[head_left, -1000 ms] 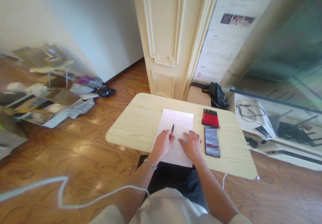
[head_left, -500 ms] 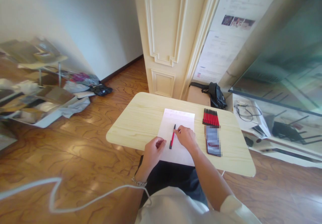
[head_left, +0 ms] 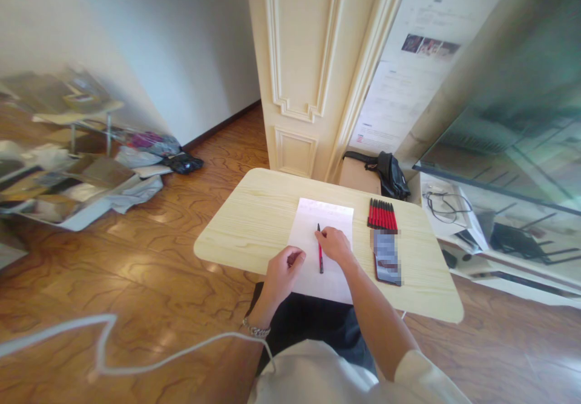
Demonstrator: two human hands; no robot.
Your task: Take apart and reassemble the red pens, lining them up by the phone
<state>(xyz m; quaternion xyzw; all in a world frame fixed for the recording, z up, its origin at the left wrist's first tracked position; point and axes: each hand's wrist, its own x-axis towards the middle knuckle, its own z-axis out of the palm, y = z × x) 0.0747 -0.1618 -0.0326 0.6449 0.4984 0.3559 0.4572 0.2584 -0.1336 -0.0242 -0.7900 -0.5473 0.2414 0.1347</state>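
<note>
A red and black pen point(head_left: 320, 261) lies lengthwise over a white sheet of paper point(head_left: 304, 283), its black end towards me. My right hand point(head_left: 334, 243) comes from the right and pinches the pen near its upper part between thumb and fingers. At the paper's left edge rests my left hand point(head_left: 284, 268), fingers curled in and thumb against the forefinger, with no object showing in it. A row of several red and black pens point(head_left: 382, 214) lies side by side right of the paper. Below that row is a phone point(head_left: 387, 258) with a blurred-out screen.
The light wooden table point(head_left: 245, 222) has rounded corners. A white cable point(head_left: 181, 355) crosses at lower left. Cartons and plastic bags point(head_left: 100, 174) crowd the floor at left. Behind the table are a black bag point(head_left: 391, 174) on a box and a white cabinet point(head_left: 454, 210) with cords.
The pen has turned from a slant to nearly straight up and down and shifted slightly right under my right fingers. My left thumb and forefinger have drawn closer together.
</note>
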